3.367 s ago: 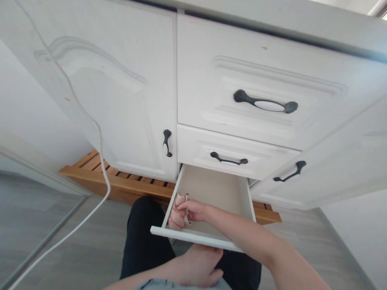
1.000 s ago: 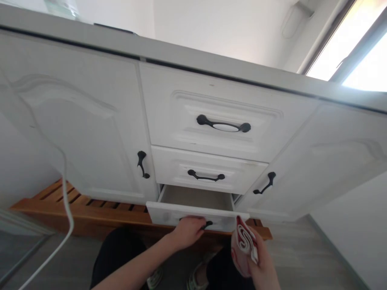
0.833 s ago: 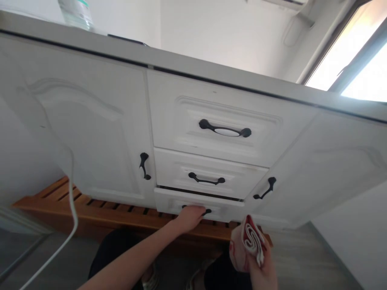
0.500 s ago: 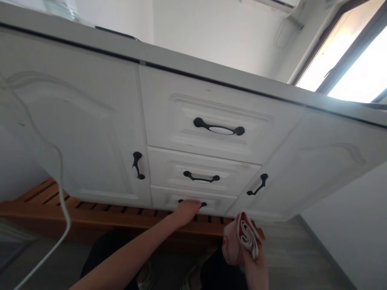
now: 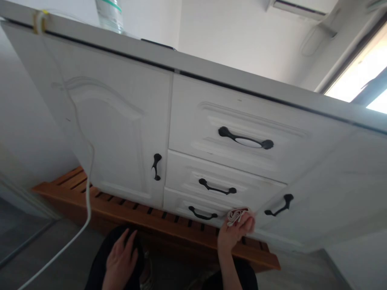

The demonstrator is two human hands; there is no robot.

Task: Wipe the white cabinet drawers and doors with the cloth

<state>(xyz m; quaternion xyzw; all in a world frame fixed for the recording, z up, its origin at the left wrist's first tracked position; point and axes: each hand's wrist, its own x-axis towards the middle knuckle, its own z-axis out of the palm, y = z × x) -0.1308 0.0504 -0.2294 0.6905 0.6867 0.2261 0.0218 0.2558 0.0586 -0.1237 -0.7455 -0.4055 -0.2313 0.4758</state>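
My right hand point(image 5: 228, 237) grips a folded red-and-white cloth point(image 5: 237, 217). The cloth is against the right part of the bottom drawer point(image 5: 178, 203), near the seam with the right cabinet door. My left hand point(image 5: 121, 255) rests on my dark-clad left knee with its fingers apart, holding nothing. Just left of the cloth is the bottom drawer's black handle point(image 5: 202, 214). Above it are the middle drawer's handle point(image 5: 217, 188) and the top drawer's handle point(image 5: 246, 141), which has a white inlay. All three drawers look closed.
A slatted wooden bench point(image 5: 99, 203) runs along the cabinet's foot. A white cable point(image 5: 88, 197) hangs from the top left edge past the left door point(image 5: 111, 121). A clear bottle point(image 5: 110, 16) and a dark flat object point(image 5: 159, 43) lie on the countertop point(image 5: 217, 66).
My left hand has let go of the bottom drawer's handle and moved down to my knee. My right hand has brought the cloth up and left onto the drawer front. The view has shifted left.
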